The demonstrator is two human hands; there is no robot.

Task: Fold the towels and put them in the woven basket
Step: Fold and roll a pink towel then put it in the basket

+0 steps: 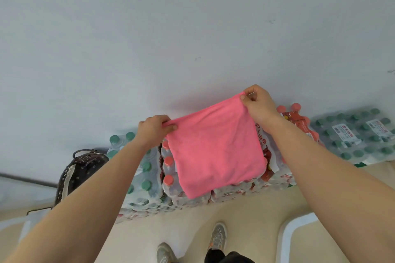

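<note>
One dark studded bag [79,168] sits far left. Next, the left hand [152,129] pinches one top corner of a square pink fleece towel [215,151] that hangs in the air. The right hand [258,104] pinches the other. Clear shrink-wrapped packs [359,134] behind hold green-capped and red-capped bottles.

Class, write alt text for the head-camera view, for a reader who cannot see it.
A left hand and a right hand each pinch a top corner of a pink cloth towel, holding it up. Behind it, shrink-wrapped packs of water bottles stand against a pale wall.
</note>
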